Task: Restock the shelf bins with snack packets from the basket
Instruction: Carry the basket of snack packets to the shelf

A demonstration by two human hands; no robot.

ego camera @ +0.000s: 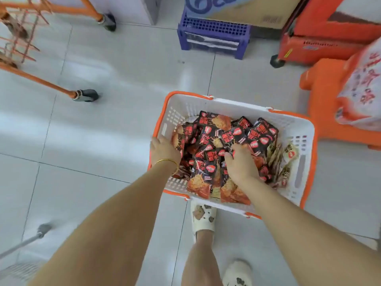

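Note:
A white basket with orange rim (237, 104) stands on the tiled floor, heaped with several black-and-red snack packets (222, 137). A few paler packets (288, 153) lie along its right side. My left hand (164, 150) reaches into the basket's left side, its fingers curled round packets at the edge of the heap. My right hand (240, 162) is plunged into the middle of the heap, fingers dug down around packets. Both sets of fingertips are hidden among the packets. No shelf bins are in view.
An orange wheeled rack (61, 89) stands at the left, a purple crate (214, 34) under a cardboard box at the top. A red cart (321, 44) and an orange stool (321, 96) bearing a large bag sit at the right. My feet (203, 217) stand just behind the basket.

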